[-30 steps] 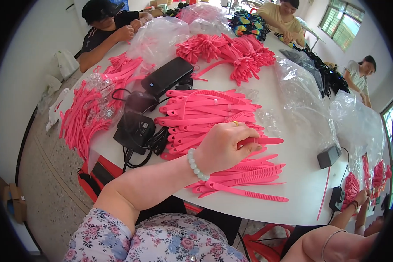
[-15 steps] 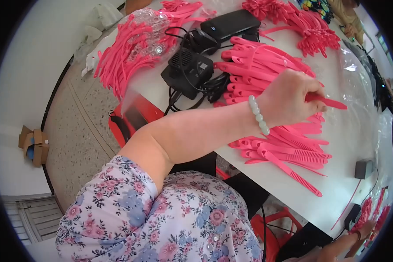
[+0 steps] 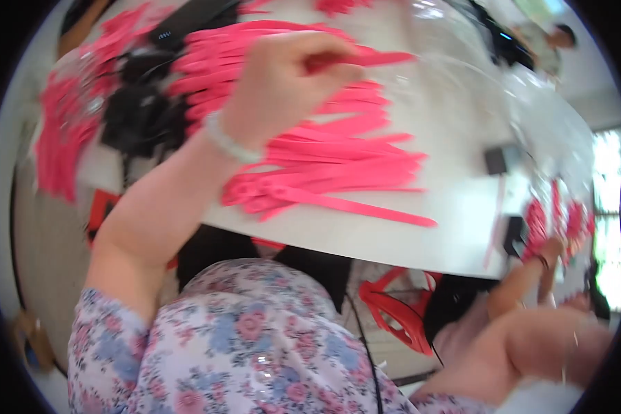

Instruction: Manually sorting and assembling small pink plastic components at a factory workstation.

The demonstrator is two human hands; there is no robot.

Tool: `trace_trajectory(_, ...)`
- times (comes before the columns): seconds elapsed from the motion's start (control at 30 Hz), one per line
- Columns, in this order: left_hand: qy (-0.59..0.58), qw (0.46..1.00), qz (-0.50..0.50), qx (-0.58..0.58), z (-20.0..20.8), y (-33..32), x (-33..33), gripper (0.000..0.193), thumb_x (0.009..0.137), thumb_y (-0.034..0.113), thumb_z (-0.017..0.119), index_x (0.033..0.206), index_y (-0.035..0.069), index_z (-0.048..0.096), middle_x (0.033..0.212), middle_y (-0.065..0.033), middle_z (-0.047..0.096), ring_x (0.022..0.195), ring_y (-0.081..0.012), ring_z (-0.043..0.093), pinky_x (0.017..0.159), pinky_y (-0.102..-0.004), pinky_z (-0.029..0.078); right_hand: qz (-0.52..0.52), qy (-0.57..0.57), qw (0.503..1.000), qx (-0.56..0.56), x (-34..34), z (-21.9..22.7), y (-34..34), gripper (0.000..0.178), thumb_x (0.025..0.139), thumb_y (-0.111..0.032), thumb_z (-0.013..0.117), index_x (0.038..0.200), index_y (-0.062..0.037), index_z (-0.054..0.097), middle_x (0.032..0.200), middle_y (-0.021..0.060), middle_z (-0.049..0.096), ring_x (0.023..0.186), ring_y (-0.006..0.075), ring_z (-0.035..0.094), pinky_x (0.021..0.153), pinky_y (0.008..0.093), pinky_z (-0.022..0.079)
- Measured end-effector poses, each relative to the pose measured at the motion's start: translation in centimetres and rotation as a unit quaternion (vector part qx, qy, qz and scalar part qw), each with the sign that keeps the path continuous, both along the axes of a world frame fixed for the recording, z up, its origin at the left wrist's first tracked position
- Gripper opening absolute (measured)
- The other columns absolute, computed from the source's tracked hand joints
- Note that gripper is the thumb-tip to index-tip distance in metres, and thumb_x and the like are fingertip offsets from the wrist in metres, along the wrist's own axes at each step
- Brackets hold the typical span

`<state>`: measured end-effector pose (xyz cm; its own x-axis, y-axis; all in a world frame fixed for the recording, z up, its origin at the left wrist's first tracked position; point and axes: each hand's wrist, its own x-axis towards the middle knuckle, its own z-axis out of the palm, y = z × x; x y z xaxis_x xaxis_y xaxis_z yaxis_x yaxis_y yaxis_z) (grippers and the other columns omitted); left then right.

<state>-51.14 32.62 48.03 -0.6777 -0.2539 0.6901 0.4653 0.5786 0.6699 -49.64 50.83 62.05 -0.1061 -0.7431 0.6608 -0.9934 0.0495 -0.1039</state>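
My left hand, with a pale bead bracelet at the wrist, is closed above the table. A pink strap sticks out to the right from between its fingers. Beneath and around this hand lies a spread pile of pink straps, with slots at some ends. One strap of the pile points out to the right, near the table's front edge. My right arm bends at the lower right and runs out to the dark rim, so its hand does not show.
Black boxes and cables sit left of the pile, and a black case behind. More pink straps hang at the table's left end. Clear plastic covers the right side. A co-worker's hand handles pink pieces there. A red stool stands below.
The view has swung to the right, so the table has shifted left in it. My left hand still holds the pink strap. My right arm has come into view at the lower right.
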Motion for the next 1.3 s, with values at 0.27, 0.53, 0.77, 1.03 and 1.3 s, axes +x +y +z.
trace_trajectory(0.27, -0.069, 0.989, -0.058, 0.116, 0.2, 0.6, 1.1, 0.018, 0.077, 0.006, 0.069, 0.093, -0.002, 0.064, 0.078, -0.0033, 0.064, 0.071, -0.0074, 0.059, 0.065, -0.0178, 0.048, -0.152, 0.077, 0.984, 0.053, -1.4, 3.7, 4.0, 0.041, 0.091, -0.022, 0.042, 0.125, -0.0001, 0.038, 0.124, 0.0219, 0.04, 0.114, 0.0355, 0.042, 0.099, 0.0542, 0.032)
trace_trajectory(0.53, -0.08, 0.984, -0.067, 0.145, 0.4, 1.0, 0.9, 0.021, 0.078, 0.006, 0.069, 0.095, -0.003, 0.063, 0.08, -0.0032, 0.064, 0.072, -0.0068, 0.057, 0.065, -0.0182, 0.048, -0.19, 0.091, 0.976, 0.051, -0.1, 7.3, 13.3, 0.042, 0.091, -0.023, 0.042, 0.124, 0.0023, 0.039, 0.122, 0.0236, 0.043, 0.113, 0.0366, 0.044, 0.099, 0.0535, 0.033)
trace_trajectory(0.77, -0.06, 0.992, -0.048, 0.102, 0.5, 0.8, 0.6, 0.017, 0.076, 0.007, 0.07, 0.091, -0.001, 0.065, 0.075, -0.0035, 0.064, 0.067, -0.0073, 0.059, 0.061, -0.0188, 0.047, -0.149, 0.073, 0.986, 0.007, 0.3, 6.1, 14.0, 0.043, 0.091, -0.023, 0.043, 0.124, 0.0045, 0.04, 0.12, 0.025, 0.045, 0.112, 0.0375, 0.046, 0.098, 0.053, 0.033)
trace_trajectory(1.03, -0.02, 0.996, -0.027, 0.088, 1.1, 0.3, 0.5, 0.018, 0.074, 0.008, 0.072, 0.088, -0.001, 0.065, 0.072, -0.0069, 0.064, 0.063, -0.0086, 0.057, 0.056, -0.0211, 0.045, -0.037, 0.054, 0.995, -0.072, -1.2, 4.9, 14.4, 0.044, 0.091, -0.024, 0.043, 0.123, 0.0069, 0.041, 0.117, 0.0267, 0.047, 0.11, 0.0386, 0.048, 0.098, 0.0523, 0.034)
trace_trajectory(1.3, 0.059, 0.979, 0.028, 0.191, 4.6, -1.3, 2.5, 0.02, 0.077, 0.012, 0.071, 0.091, 0.0, 0.066, 0.074, -0.0045, 0.065, 0.056, -0.0072, 0.051, 0.052, -0.0197, 0.042, 0.035, 0.032, 0.992, -0.119, -3.5, 3.3, 8.3, 0.041, 0.091, -0.017, 0.031, 0.114, 0.0129, 0.048, 0.107, 0.0295, 0.054, 0.105, 0.0378, 0.052, 0.095, 0.0491, 0.039)
